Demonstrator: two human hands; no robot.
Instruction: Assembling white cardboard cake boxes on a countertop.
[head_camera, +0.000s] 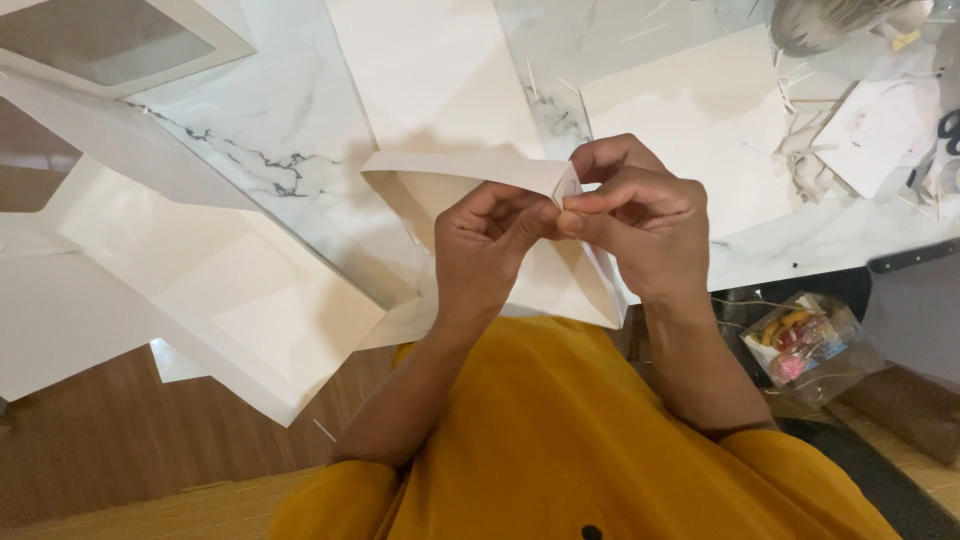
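Observation:
A folded piece of cream card (460, 175) is held up over the marble table (290, 130), its long folded edge running left from my fingers. My left hand (490, 240) pinches the card's corner from below with thumb and fingers. Pinching the same corner from the right is my right hand (640, 215), fingers curled tight. The two hands touch at the fingertips. The lower part of the card (560, 290) hangs behind my hands toward my yellow shirt.
Flat cream box blanks (230, 300) lie at the left, one with a window cut-out (110, 45). More card sheets (690, 110) lie at the back. A clear packet of coloured sweets (800, 340) sits at the right, with thin sticks and scissors handles (950, 130) beyond.

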